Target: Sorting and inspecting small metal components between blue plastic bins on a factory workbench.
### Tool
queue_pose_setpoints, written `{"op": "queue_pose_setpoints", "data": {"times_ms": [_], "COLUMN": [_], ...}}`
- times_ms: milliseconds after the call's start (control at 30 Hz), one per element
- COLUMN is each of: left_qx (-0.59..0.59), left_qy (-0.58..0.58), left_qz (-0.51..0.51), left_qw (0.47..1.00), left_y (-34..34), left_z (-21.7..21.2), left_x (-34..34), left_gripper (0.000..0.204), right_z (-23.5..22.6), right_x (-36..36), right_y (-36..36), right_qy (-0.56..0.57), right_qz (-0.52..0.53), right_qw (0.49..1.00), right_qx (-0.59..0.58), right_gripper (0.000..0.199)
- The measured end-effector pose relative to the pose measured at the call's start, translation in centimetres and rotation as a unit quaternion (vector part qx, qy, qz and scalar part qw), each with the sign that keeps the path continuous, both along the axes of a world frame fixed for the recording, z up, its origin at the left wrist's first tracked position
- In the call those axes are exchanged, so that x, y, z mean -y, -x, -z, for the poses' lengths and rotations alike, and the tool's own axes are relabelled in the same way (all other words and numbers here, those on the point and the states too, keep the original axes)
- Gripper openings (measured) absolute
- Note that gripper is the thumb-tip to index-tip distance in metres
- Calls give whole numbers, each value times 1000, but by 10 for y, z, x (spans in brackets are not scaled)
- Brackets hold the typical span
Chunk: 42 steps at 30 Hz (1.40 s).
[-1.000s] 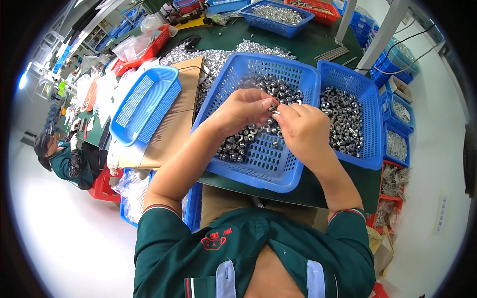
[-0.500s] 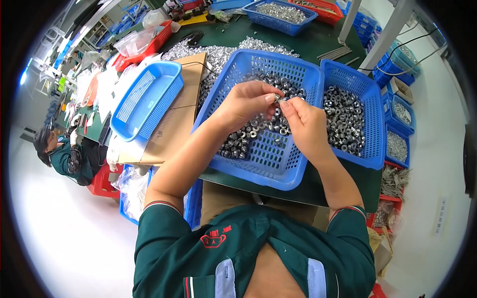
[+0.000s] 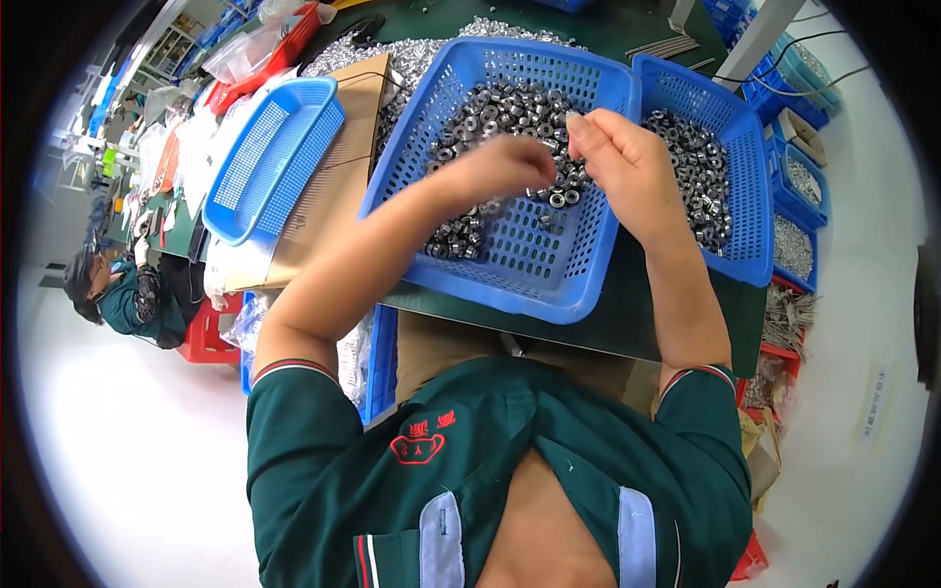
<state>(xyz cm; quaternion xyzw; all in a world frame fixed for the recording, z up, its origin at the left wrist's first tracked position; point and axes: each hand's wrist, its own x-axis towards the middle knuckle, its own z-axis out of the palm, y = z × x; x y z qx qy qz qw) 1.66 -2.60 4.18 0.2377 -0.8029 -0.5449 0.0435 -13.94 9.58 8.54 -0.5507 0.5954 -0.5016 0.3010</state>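
Observation:
A blue perforated plastic basket (image 3: 549, 312) lies in front of me, holding a loose heap of small shiny metal rings that look like nuts (image 3: 520, 110). Over the left part of the heap is my left hand (image 3: 502, 171), smeared by motion, so its fingers and anything in them cannot be made out. My right hand (image 3: 632, 169) is raised above the basket's right side. Its thumb and fingers are pinched together, and whatever is between them is hidden. A second blue basket (image 3: 753, 257) at the right holds more metal rings (image 3: 694, 162).
An empty light-blue basket (image 3: 227, 221) rests on cardboard (image 3: 333, 162) at the left. Many small silver parts (image 3: 421, 51) are spread behind the main basket. Metal rods (image 3: 662, 46) lie at the far right of the green table. Another person (image 3: 127, 299) sits farther left.
My hands, together over the basket before, have come apart. The left is blurred at the left; the right has shifted right, still pinched. The baskets appear higher in the picture.

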Motion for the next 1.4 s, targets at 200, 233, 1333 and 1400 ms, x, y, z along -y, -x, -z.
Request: {"op": "queue_pose_setpoints", "data": {"times_ms": [200,233,1333,1400], "left_qx": [128,128,-187,-187], "left_qy": [363,368,-398,-395], "left_qz": [104,132,-115,-136], "left_qw": [917,911,891,889], "left_y": [11,12,-18,-15], "left_z": [28,33,-10,-14], "left_x": [-29,-28,14,11], "left_gripper": [27,26,17,9], "right_z": [6,4,30,29], "right_x": [-1,-1,18,17], "right_y": [-7,-7,-19,-22], "right_qy": [111,100,284,258], "right_qz": [3,2,71,69], "right_qw": [993,993,841,870], "right_qx": [-50,-63,-455,-414], "right_gripper": [34,34,11,15]}}
